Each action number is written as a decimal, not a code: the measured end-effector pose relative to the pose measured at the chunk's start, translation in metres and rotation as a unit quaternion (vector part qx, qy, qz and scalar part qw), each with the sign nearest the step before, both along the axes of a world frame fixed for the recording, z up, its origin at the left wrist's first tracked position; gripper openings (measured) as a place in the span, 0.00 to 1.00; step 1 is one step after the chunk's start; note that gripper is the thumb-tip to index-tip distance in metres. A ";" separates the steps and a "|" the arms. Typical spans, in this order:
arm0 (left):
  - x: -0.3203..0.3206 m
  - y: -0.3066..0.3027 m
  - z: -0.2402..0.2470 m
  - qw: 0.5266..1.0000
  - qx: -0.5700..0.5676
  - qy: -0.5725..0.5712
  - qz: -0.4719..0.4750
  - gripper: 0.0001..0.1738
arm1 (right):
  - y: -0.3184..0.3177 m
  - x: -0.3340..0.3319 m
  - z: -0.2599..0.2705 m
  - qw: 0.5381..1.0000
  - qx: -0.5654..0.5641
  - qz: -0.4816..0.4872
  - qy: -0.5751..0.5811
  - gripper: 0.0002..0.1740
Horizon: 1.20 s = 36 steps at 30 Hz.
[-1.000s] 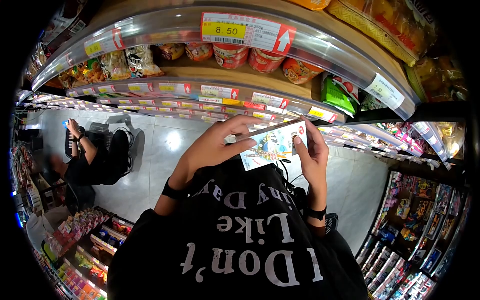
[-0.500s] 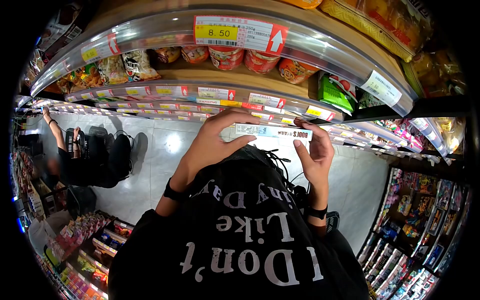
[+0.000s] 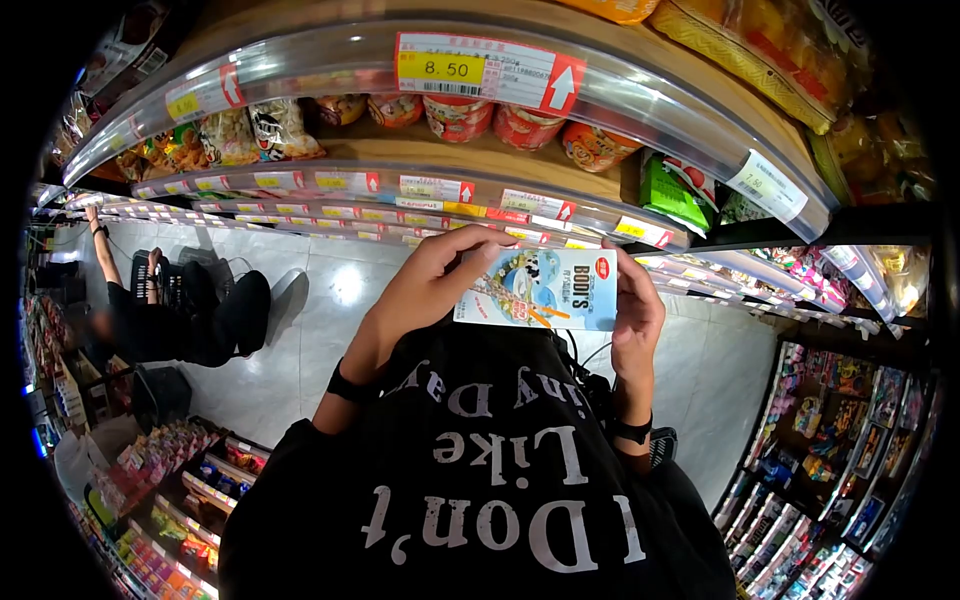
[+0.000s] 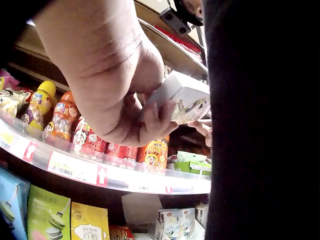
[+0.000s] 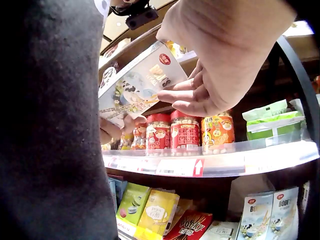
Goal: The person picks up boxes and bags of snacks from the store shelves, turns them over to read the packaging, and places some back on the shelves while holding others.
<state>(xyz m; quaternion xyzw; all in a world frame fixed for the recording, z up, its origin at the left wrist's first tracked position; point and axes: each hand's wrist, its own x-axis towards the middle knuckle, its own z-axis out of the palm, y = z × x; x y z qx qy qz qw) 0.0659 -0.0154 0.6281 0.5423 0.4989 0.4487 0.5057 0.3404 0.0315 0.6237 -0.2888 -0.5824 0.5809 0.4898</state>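
A flat white and light-blue snack box (image 3: 548,292) with a cow picture is held in front of the chest, its broad printed face up toward the head camera. My left hand (image 3: 420,282) grips its left end, thumb over the printed face. At the other end, my right hand (image 3: 638,312) holds the box between thumb and fingers. In the left wrist view, the fingers (image 4: 157,117) curl under the white box (image 4: 182,92). The right wrist view has the fingertips (image 5: 172,96) against the printed face of the box (image 5: 137,87).
Shelves with price labels (image 3: 445,68) curve close ahead. Red-lidded snack jars (image 5: 185,132) stand on one shelf; similar cow-print boxes (image 5: 255,212) sit lower right. At left, another person (image 3: 165,310) in dark clothes is beside the shelving. Stocked racks (image 3: 820,430) stand at right.
The box has turned in my hands, from tilted, through narrow side up, to broad printed face up. My left thumb now lies over that face. The other person's arm has stretched toward the shelf.
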 end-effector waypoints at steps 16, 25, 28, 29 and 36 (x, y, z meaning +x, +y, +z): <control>-0.013 -0.002 -0.002 0.969 -0.108 -0.111 -0.193 0.24 | 0.009 0.014 -0.011 0.992 -0.026 -0.026 -0.122 0.26; -0.002 0.002 -0.010 0.988 -0.056 0.038 -0.137 0.28 | 0.004 -0.001 0.014 0.991 -0.095 0.010 -0.098 0.26; -0.001 0.004 0.011 0.982 -0.058 0.132 -0.122 0.26 | 0.003 0.002 0.011 0.982 -0.091 -0.012 -0.163 0.27; -0.001 0.004 0.009 0.982 -0.058 0.132 -0.121 0.26 | 0.004 0.008 0.013 0.979 -0.045 -0.023 -0.195 0.25; -0.011 0.001 -0.004 0.995 -0.042 0.081 -0.030 0.25 | 0.031 0.038 -0.004 0.865 0.224 -0.117 -0.434 0.19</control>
